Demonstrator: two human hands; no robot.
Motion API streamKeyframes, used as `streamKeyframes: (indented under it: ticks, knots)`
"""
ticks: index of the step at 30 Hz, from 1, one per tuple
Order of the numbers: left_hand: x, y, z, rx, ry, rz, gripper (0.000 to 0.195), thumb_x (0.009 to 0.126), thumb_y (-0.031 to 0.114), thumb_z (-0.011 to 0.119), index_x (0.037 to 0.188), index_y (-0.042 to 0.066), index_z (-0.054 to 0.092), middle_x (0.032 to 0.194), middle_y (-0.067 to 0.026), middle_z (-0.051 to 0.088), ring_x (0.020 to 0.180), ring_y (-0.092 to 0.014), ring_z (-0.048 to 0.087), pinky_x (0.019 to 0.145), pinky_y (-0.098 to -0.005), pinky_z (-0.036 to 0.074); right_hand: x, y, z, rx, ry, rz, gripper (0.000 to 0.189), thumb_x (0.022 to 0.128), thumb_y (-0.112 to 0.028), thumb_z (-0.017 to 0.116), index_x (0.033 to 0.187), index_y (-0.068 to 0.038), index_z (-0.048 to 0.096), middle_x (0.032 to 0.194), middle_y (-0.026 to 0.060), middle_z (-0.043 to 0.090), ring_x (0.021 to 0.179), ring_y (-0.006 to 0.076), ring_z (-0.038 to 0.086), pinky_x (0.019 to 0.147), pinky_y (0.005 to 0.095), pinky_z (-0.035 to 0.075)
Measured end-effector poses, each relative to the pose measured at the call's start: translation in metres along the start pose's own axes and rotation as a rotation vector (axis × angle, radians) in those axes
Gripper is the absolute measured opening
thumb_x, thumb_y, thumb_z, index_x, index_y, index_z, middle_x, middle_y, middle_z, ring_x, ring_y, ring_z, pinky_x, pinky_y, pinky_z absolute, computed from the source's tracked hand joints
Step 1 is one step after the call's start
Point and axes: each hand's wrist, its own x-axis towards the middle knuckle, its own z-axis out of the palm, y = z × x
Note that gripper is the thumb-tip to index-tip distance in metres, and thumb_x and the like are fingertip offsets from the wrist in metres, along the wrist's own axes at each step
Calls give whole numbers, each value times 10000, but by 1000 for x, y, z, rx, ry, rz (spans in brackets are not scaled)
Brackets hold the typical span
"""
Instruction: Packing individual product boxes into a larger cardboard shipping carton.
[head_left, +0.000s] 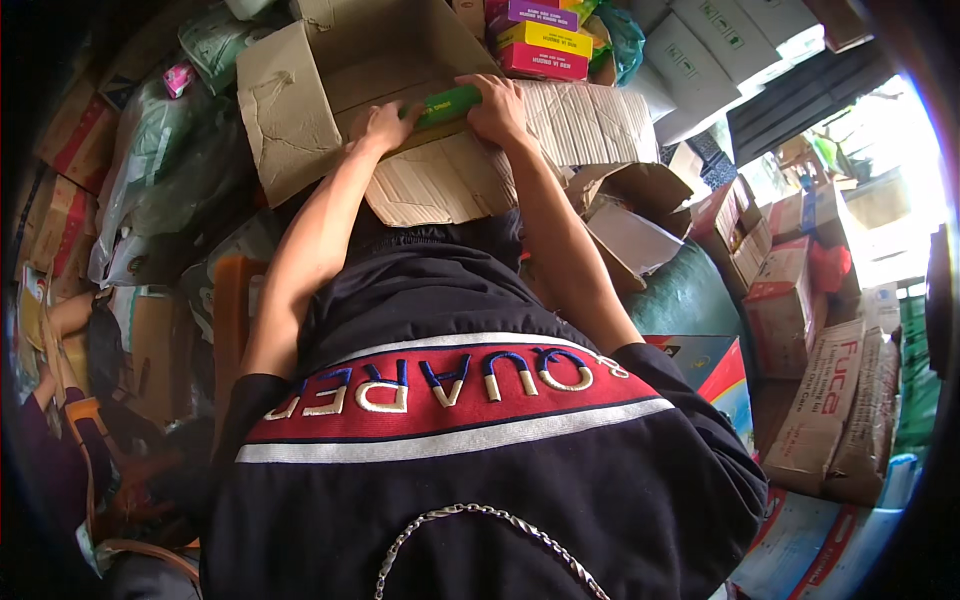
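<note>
Both my hands hold a small green box (448, 107) with yellow printing, one at each end. My left hand (385, 124) grips its left end, the fingers partly hidden. My right hand (496, 107) is bent around the right end. The green box is over the near side of a large open cardboard box (405, 45), whose flaps are folded outward. One corrugated flap (442, 180) comes down towards my lap. From this angle I cannot tell whether the green box touches the cardboard.
Purple, yellow and pink-red small boxes (544, 60) are stacked beyond the right flap. White cartons (686, 64) rise at the upper right. A torn carton (637, 217) lies by my right forearm. Plastic bags (165, 165) fill the left. Another person's sleeve (56, 442) shows lower left.
</note>
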Motion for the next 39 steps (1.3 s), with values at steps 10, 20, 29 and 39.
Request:
streamKeyframes:
  ticks: [10,20,29,39]
  knots:
    - [-8,-2,-3,266,-181,-64,711,881,594,545,1435,149,507,1417,-139,564,1342,-309,503,1125,-466,367,0,1,0,28,13,-2,411,798,-90,595,1167,-218,722,1092,25,736,1087,282,617,1041,402,404]
    - [-9,-1,-1,261,-230,-58,860,811,645,611,1507,179,418,1541,-132,427,1433,-353,368,1189,-544,229,18,14,-6,863,520,446,319,922,-199,660,1109,58,634,988,121,720,902,218,705,836,299,554]
    - [-11,-3,-5,219,-247,-68,813,820,604,621,1501,211,416,1546,-131,420,1439,-368,352,1172,-585,223,17,60,-30,1613,377,958,784,860,-565,721,1299,38,481,1075,208,660,800,264,690,765,390,611]
    - [-12,2,-1,247,-225,-69,873,816,629,616,1538,204,370,1556,-129,409,1454,-353,333,1182,-558,218,30,78,-34,1179,9,933,688,879,-698,599,1119,-53,593,805,129,715,504,150,571,424,302,481]
